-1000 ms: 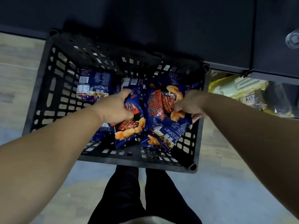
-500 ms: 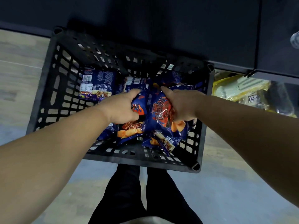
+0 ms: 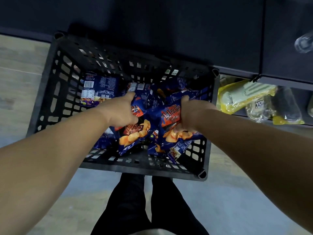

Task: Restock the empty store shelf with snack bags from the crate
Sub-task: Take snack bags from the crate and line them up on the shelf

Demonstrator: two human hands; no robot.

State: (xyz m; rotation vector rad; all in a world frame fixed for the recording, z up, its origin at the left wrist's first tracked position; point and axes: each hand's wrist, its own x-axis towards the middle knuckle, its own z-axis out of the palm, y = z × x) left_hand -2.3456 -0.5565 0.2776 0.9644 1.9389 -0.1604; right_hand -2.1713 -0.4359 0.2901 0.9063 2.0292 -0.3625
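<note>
A black slatted plastic crate (image 3: 50,92) stands on the floor below me with several dark blue snack bags inside. My left hand (image 3: 121,111) grips one blue bag with orange chips printed on it (image 3: 133,134) near the crate's middle. Beside it, my right hand (image 3: 191,114) grips another blue and orange bag (image 3: 171,131) on the crate's right side. One more bag (image 3: 99,91) lies back side up at the far left of the crate. Other bags are partly hidden under the held ones.
A dark shelf unit (image 3: 186,31) rises just behind the crate. Its low compartment on the right holds yellow and clear packaged goods (image 3: 243,95). My legs in dark trousers (image 3: 144,206) stand at the crate's near edge on a pale floor (image 3: 18,73).
My right hand has turned from the bag's right edge onto its upper part and closed round it. My left hand keeps its grip on its bag. The view has drifted slightly.
</note>
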